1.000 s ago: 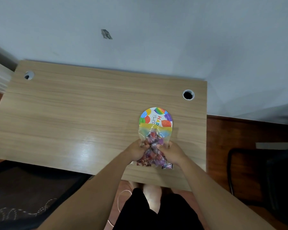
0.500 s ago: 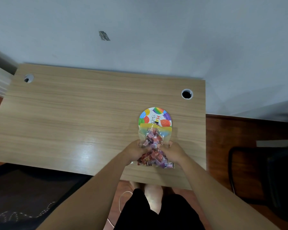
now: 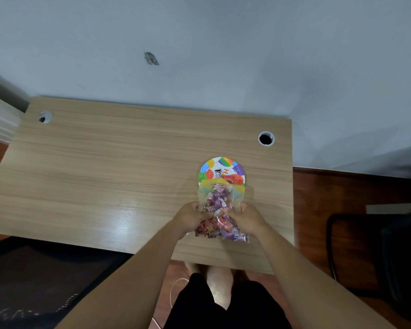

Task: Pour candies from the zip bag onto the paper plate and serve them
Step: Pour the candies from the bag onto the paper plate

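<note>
A clear zip bag (image 3: 220,205) full of red and purple wrapped candies is held over the near half of a colourful paper plate (image 3: 221,168) on the wooden desk. My left hand (image 3: 188,216) grips the bag's left side and my right hand (image 3: 248,218) grips its right side. The bag's yellow-edged mouth points away from me, lying over the plate. Candies fill the bag from its bottom up to near the mouth. Only the far half of the plate shows; the bag hides the rest.
The wooden desk (image 3: 105,174) has a cable hole at the back right (image 3: 266,138) and another at the back left (image 3: 45,117). A wall stands behind it. A dark chair (image 3: 377,257) is at the right on the wooden floor.
The bag's mouth has slid further over the plate, covering more of it, and candies have shifted toward the mouth. Both hands keep their grip.
</note>
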A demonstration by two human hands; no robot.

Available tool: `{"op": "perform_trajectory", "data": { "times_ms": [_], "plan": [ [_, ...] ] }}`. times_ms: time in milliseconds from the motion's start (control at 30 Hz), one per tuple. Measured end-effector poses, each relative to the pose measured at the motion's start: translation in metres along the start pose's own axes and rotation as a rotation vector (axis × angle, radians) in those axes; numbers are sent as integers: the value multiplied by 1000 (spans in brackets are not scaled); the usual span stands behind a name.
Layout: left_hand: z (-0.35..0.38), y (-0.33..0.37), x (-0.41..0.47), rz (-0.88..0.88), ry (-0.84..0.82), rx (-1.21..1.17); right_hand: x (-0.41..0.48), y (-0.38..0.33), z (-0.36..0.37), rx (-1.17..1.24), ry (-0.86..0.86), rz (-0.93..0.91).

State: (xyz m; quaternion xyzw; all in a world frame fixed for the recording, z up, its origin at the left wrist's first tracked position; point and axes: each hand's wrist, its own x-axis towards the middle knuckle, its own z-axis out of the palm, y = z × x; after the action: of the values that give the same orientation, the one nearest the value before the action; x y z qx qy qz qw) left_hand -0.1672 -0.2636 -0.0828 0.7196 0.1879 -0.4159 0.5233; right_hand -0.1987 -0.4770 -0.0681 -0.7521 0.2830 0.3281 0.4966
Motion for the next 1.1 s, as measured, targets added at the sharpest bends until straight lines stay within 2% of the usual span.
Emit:
{"op": "perform_trajectory", "data": {
  "times_ms": [767,1100],
  "plan": [
    [2,0,-12,-63,77,-83,-15,0,0,64,2,-23],
    [-2,11,-19,21,105,-118,-24,-6,-1,111,42,-60]
  ]
}}
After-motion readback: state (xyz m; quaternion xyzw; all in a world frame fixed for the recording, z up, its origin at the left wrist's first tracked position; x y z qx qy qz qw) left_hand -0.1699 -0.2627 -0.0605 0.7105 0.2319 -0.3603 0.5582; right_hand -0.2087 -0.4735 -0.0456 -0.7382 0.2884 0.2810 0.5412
